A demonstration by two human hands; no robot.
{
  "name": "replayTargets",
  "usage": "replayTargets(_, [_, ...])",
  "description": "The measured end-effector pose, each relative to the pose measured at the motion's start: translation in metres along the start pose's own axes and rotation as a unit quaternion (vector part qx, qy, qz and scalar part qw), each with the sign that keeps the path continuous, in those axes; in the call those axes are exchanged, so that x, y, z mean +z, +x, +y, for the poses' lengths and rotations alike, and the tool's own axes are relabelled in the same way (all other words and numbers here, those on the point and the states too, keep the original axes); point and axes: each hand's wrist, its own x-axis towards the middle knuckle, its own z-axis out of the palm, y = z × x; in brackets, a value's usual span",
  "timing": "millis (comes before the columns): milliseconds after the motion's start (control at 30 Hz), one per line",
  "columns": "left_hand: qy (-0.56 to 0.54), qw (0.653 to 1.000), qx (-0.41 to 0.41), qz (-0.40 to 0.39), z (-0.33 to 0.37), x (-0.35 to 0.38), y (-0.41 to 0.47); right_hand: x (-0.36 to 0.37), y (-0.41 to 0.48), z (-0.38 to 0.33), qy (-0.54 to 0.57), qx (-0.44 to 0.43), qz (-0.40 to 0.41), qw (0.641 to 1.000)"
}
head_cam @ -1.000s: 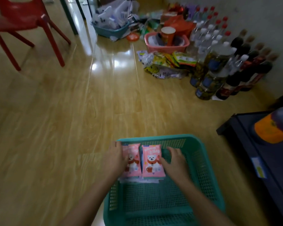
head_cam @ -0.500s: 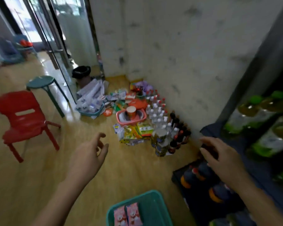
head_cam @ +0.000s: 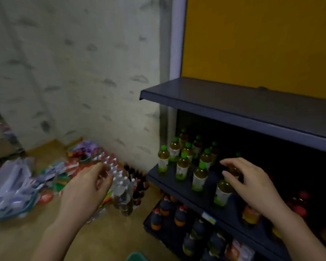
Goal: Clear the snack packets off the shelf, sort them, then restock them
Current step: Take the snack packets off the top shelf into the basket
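Note:
A dark blue shelf unit (head_cam: pixel 239 104) with a yellow back panel fills the right side; its top shelf is bare. My right hand (head_cam: pixel 250 182) hovers with loosely bent fingers in front of the middle shelf, over green-capped tea bottles (head_cam: pixel 182 166), and holds nothing. My left hand (head_cam: pixel 87 191) is raised over the floor to the left of the shelf, fingers relaxed and empty. Only a corner of the teal basket (head_cam: pixel 135 257) shows at the bottom edge. Loose snack packets (head_cam: pixel 64 172) lie blurred on the floor by the wall.
Dark bottles with orange labels (head_cam: pixel 166 211) fill the lowest shelf. Clear water bottles (head_cam: pixel 111 164) and dark sauce bottles (head_cam: pixel 137 183) stand on the wooden floor against the wall. A tub of plastic-wrapped goods (head_cam: pixel 9 189) sits at far left.
My view has swung up from the basket to the shelf. Both hands let go of the pink packets left in the basket and rose, the right one reaching toward the middle shelf.

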Motion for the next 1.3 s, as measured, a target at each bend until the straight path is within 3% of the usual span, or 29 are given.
replayTargets(167, [-0.075,0.990,0.119,-0.015,0.090,-0.004,0.007,-0.070,-0.080,0.031,-0.043,0.093,0.083,0.991])
replayTargets(400, [-0.183,0.947,0.257,-0.062,0.234,0.019,0.003,-0.154,-0.192,0.087,-0.110,0.223,0.177,0.952])
replayTargets(633, [-0.247,0.910,0.330,-0.055,0.366,0.049,-0.021,-0.215,-0.251,0.157,-0.135,0.281,0.234,0.921])
replayTargets(1033, [-0.290,0.899,0.327,-0.034,0.584,0.102,-0.015,-0.350,-0.220,0.312,-0.116,0.271,0.237,0.926])
replayTargets(1200, [-0.318,0.902,0.286,-0.065,0.654,0.120,0.000,-0.385,-0.165,0.363,-0.129,0.283,0.200,0.929])
replayTargets(1300, [-0.307,0.907,0.275,-0.092,0.682,0.134,0.013,-0.395,-0.129,0.387,-0.180,0.335,0.157,0.911])
